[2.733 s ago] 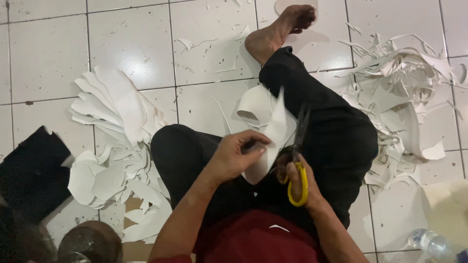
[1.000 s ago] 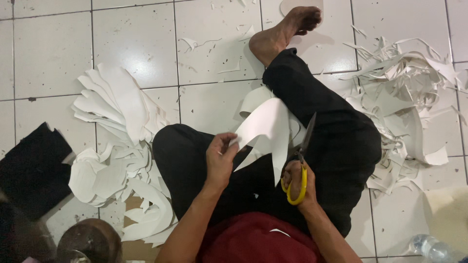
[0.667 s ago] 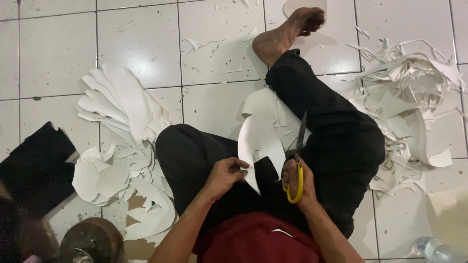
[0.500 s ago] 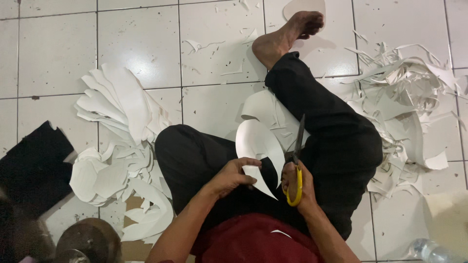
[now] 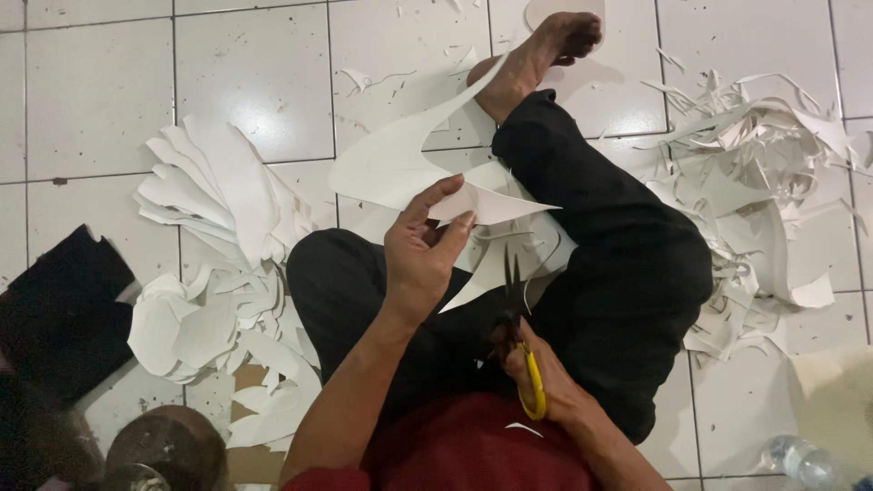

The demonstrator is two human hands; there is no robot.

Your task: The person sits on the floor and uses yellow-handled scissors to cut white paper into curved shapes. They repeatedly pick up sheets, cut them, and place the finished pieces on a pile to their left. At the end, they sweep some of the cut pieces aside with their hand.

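Note:
I sit on a tiled floor with black trousers (image 5: 618, 264) and one bare foot (image 5: 536, 55) stretched out. My left hand (image 5: 423, 250) is raised and pinches a curved white cut-out sheet (image 5: 400, 164) between thumb and fingers. My right hand (image 5: 536, 382) rests low by my lap, gripping yellow-handled scissors (image 5: 523, 345) whose dark blades point up and stand apart from the sheet. Another white piece (image 5: 509, 259) lies on my lap under the raised sheet.
A fanned stack of white cut shapes (image 5: 218, 245) lies on the left. A heap of white offcuts (image 5: 773, 191) lies on the right. A black object (image 5: 59, 309) and a round brown lid (image 5: 168, 445) sit bottom left, a plastic bottle (image 5: 805, 459) bottom right.
My left hand has lifted the white sheet up and to the left, away from the scissors. The scissors have dropped lower with my right hand and no longer touch the sheet.

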